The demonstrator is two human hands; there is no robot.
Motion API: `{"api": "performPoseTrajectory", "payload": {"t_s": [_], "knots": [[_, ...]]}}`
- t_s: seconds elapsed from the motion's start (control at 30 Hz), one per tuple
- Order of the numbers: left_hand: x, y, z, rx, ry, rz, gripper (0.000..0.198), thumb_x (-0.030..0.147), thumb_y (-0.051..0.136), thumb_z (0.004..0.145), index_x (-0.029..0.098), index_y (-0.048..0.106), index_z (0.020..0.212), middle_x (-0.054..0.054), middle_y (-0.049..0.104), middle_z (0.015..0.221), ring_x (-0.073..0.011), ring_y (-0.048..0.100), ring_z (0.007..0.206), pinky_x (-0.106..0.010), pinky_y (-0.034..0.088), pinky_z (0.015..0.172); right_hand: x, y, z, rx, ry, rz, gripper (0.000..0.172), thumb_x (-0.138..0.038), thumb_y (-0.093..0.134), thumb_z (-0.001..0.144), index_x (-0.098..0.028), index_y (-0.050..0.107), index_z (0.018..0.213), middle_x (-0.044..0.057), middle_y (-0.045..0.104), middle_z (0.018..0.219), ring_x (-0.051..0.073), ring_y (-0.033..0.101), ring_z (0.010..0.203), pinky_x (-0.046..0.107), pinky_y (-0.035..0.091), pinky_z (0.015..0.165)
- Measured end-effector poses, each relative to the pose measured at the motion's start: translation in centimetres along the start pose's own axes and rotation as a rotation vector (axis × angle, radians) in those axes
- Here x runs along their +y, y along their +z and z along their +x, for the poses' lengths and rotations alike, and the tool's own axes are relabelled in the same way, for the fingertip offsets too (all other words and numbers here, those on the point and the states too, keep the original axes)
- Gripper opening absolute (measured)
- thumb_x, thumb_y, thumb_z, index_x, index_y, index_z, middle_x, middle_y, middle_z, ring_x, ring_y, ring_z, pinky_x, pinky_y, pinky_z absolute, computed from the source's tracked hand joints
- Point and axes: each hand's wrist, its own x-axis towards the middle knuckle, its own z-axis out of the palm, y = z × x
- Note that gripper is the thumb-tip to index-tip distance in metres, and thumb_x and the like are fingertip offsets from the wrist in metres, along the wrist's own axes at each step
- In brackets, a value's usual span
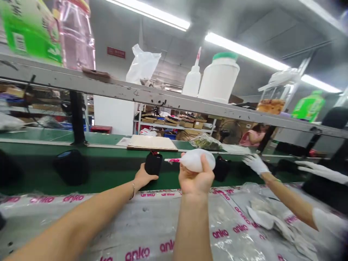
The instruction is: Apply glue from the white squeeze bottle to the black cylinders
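Note:
My left hand [143, 177] is wrapped round a small black cylindrical object [153, 163] that stands on the green conveyor belt [108, 170]. My right hand [196, 179] squeezes a white squeeze bottle [198, 160] held on its side. Its pink nozzle [172, 160] points left, right at the top of the black object. Both forearms reach forward over clear plastic sheeting [152, 224] printed with pink "anko" lettering.
More black objects [71, 166] [221, 168] sit along the belt. A co-worker's white-gloved hands [255, 163] [318, 169] reach in from the right. A wooden board [151, 143] lies behind the belt. The overhead shelf [163, 99] carries a white jug [219, 77], bottles and boxes.

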Motion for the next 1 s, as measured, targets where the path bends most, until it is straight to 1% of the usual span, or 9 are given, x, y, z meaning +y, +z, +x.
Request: {"api": "performPoseTrajectory", "payload": {"t_s": [0.13,0.27,0.4,0.5,0.57,0.67,0.8,0.9,1.0], "knots": [[0.7,-2.5,-2.6,-0.038,-0.073,-0.100,0.062,0.045,0.073,0.067,0.015,0.050,0.116,-0.015,0.068,0.116,-0.0264,0.068,0.104,-0.035,0.056,0.085,-0.1,0.2,-0.6,0.049,0.052,0.042,0.033,-0.029,0.044,0.121,-0.005,0.039,0.144,0.016,0.036,0.112,0.025,0.045,0.099,0.034,0.051,0.086],[1.5,-9.0,-7.1,-0.081,-0.095,-0.165,0.078,0.049,0.075,0.064,0.018,0.044,0.129,-0.012,0.068,0.118,-0.0241,0.070,0.097,-0.033,0.058,0.078,-0.3,0.0,-0.4,0.057,0.060,0.026,0.035,-0.030,0.045,0.121,-0.006,0.039,0.145,0.016,0.035,0.113,0.025,0.045,0.099,0.033,0.051,0.086],[2.4,-16.4,-11.6,0.109,0.041,0.052,0.091,0.054,0.079,0.056,0.024,0.044,0.134,-0.009,0.067,0.118,-0.0283,0.068,0.104,-0.038,0.057,0.086,0.2,0.0,-0.2,0.050,0.048,-0.025,0.036,-0.030,0.046,0.121,-0.006,0.038,0.146,0.016,0.035,0.113,0.024,0.045,0.098,0.033,0.051,0.086],[2.7,-19.5,-14.3,0.227,0.112,0.322,0.087,0.055,0.078,0.053,0.032,0.047,0.131,-0.001,0.067,0.117,-0.0311,0.062,0.114,-0.040,0.053,0.092,1.1,0.1,-0.5,0.020,0.044,-0.084,0.035,-0.030,0.048,0.121,-0.006,0.040,0.145,0.016,0.036,0.113,0.024,0.046,0.097,0.032,0.052,0.084],[2.5,-19.9,-15.5,0.185,0.131,0.504,0.089,0.049,0.078,0.052,0.034,0.045,0.134,0.001,0.069,0.109,-0.0317,0.064,0.108,-0.042,0.053,0.091,1.9,0.2,-0.8,-0.006,0.037,-0.126,0.034,-0.029,0.049,0.120,-0.005,0.041,0.144,0.016,0.036,0.112,0.024,0.046,0.097,0.031,0.052,0.084],[1.5,-18.7,-16.1,0.078,0.161,0.600,0.100,0.046,0.079,0.051,0.033,0.039,0.142,-0.002,0.068,0.110,-0.0312,0.064,0.105,-0.042,0.052,0.092,3.2,0.2,-1.1,-0.046,0.033,-0.200,0.031,-0.026,0.052,0.119,-0.004,0.045,0.139,0.015,0.037,0.110,0.023,0.047,0.095,0.028,0.053,0.080],[0.3,-17.1,-15.4,0.059,0.240,0.452,0.098,0.049,0.081,0.049,0.023,0.044,0.135,-0.008,0.056,0.135,-0.0306,0.055,0.123,-0.041,0.043,0.108,4.7,0.1,-1.5,-0.089,0.034,-0.317,0.027,-0.026,0.055,0.119,-0.002,0.049,0.130,0.014,0.039,0.103,0.019,0.048,0.084,0.017,0.051,0.066],[-0.1,-16.9,-14.9,-0.020,0.236,0.333,0.090,0.046,0.085,0.046,0.021,0.050,0.125,-0.008,0.059,0.129,-0.0294,0.057,0.120,-0.040,0.043,0.106,5.5,0.1,-2.1,-0.119,0.002,-0.389,0.022,-0.020,0.055,0.116,-0.001,0.049,0.125,0.013,0.039,0.100,0.015,0.047,0.076,0.011,0.046,0.058],[-0.8,-16.9,-14.8,-0.144,0.226,0.107,0.101,0.041,0.090,0.041,0.023,0.045,0.129,-0.007,0.061,0.127,-0.0268,0.058,0.119,-0.039,0.044,0.105,5.9,0.0,-3.1,-0.163,-0.051,-0.428,0.029,-0.018,0.066,0.104,-0.002,0.048,0.120,0.014,0.039,0.103,0.017,0.047,0.078,0.010,0.044,0.054]]}}
